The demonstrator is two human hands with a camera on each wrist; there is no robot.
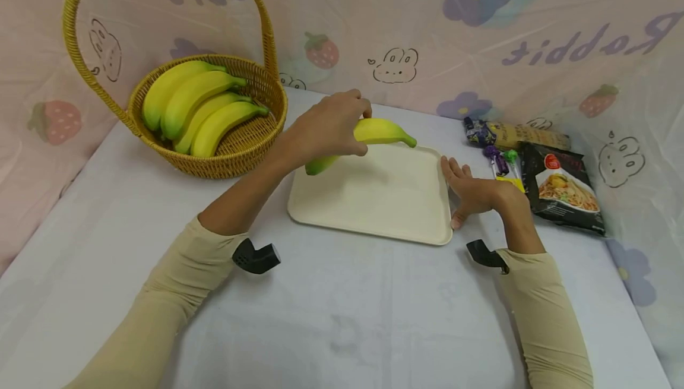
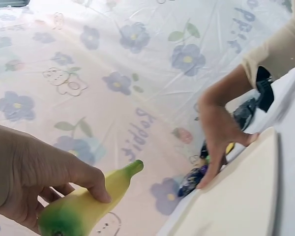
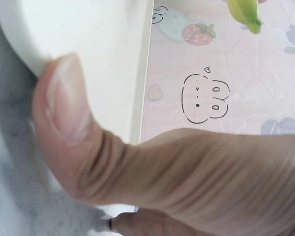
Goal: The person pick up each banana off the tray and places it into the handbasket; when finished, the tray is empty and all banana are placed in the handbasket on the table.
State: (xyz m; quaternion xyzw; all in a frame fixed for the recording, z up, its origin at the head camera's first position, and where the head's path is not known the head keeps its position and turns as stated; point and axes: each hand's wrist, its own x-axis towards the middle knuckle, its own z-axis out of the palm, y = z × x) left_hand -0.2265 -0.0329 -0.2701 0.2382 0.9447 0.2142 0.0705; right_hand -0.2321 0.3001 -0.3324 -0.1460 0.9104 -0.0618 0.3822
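My left hand (image 1: pixel 333 125) grips a yellow banana (image 1: pixel 382 132) with green ends and holds it above the cream tray (image 1: pixel 374 223). In the left wrist view the thumb lies along the top of the banana (image 2: pixel 115 189), the fingers curled behind it. At the tray's right edge is my right hand (image 1: pixel 472 193), its fingers spread and touching the rim. The right wrist view has the thumb of the right hand (image 3: pixel 69 113) against the tray's edge. Several more bananas (image 1: pixel 198 104) lie in a wicker basket (image 1: pixel 230 166) at the left.
Past the right hand lie a black noodle packet (image 1: pixel 566 190), lollipops (image 1: pixel 502 163) with purple and green tops, and a long yellowish packet (image 1: pixel 518 135). The basket's tall handle (image 1: pixel 69 32) arches upward. A printed curtain (image 1: pixel 347 15) hangs behind the white tabletop (image 1: pixel 342 312).
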